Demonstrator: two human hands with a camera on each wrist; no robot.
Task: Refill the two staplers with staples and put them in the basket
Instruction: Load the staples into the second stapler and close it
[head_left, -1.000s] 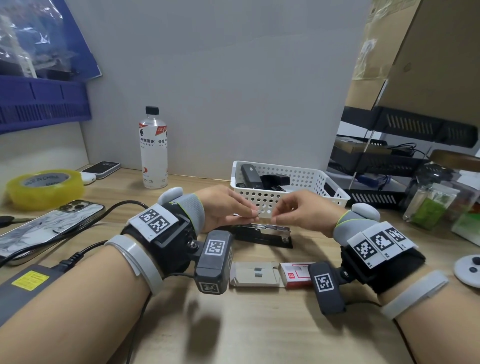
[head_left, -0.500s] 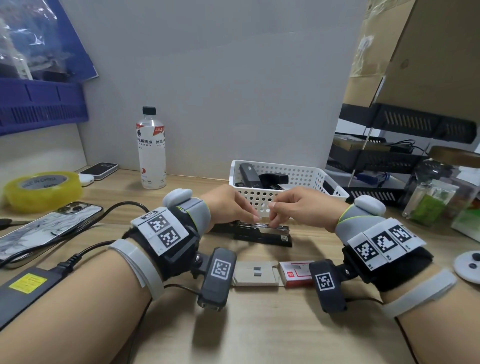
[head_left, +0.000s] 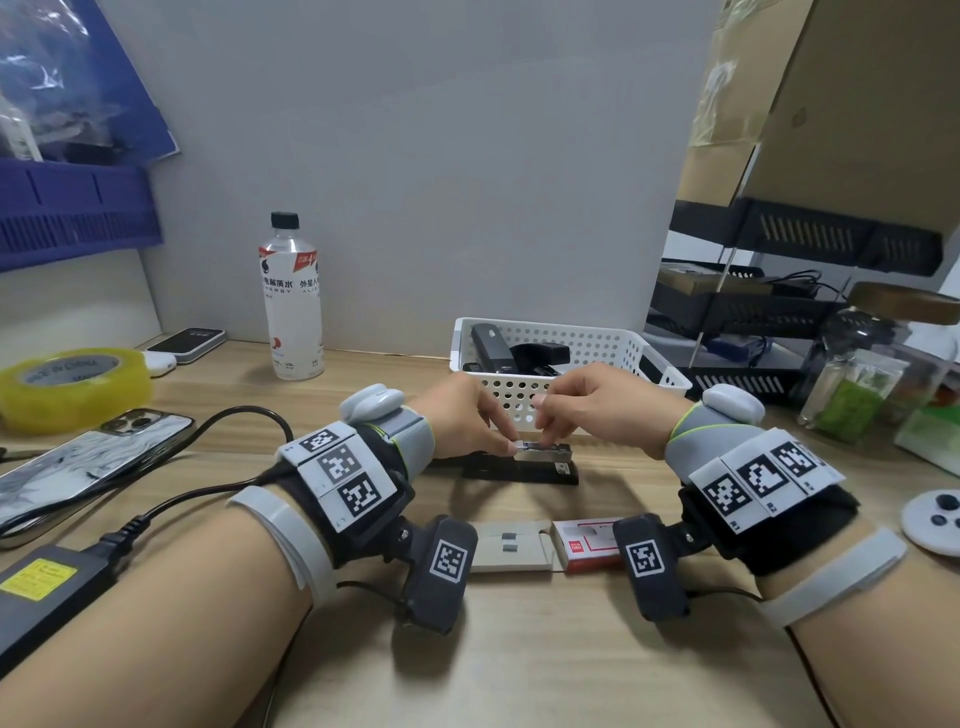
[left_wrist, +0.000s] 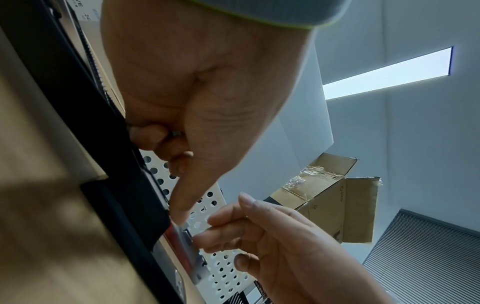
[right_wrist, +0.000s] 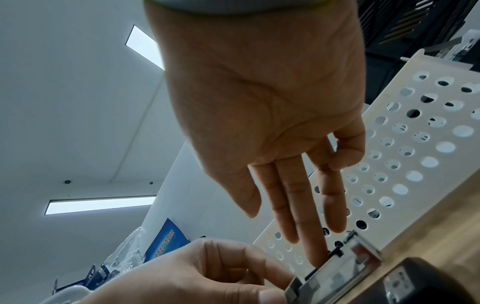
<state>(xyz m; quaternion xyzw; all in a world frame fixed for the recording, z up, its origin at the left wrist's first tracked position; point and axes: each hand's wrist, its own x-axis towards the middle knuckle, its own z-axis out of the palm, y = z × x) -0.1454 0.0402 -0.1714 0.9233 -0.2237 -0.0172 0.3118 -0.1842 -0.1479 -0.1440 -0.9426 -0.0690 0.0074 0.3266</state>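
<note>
I sit at a wooden table (head_left: 519, 675) with a grey wall behind it. A black stapler (head_left: 524, 470) lies open on the table right in front of a white basket (head_left: 587, 345) full of holes. Its shiny metal track (head_left: 545, 451) faces up. The other stapler (head_left: 491, 347) is already inside the basket, next to more black things I cannot make out.

My left hand (head_left: 462, 415) is at the left end of the track. The thumb and a fingertip are curled in a pinch grip there, on the end of the track or on a strip of staples; I cannot tell which. In the left wrist view my thumb (left_wrist: 182, 205) points down onto the metal and the other fingers are tucked in.

My right hand (head_left: 597, 410) is just beside it. Its fingers (right_wrist: 317, 236) are mostly straight and reach down, and the tips touch the top of the track. It is not wrapped around anything.

Nearer to me, between my wrists, lies an open box of staples (head_left: 550, 545) with a red and white sleeve and a grey tray pulled out.

A water bottle (head_left: 290, 301) stands by the wall to the left. A roll of yellow tape (head_left: 72, 382), a phone (head_left: 78, 467) and a black charger (head_left: 47, 587) with its cord are on the left side of the table.
</note>
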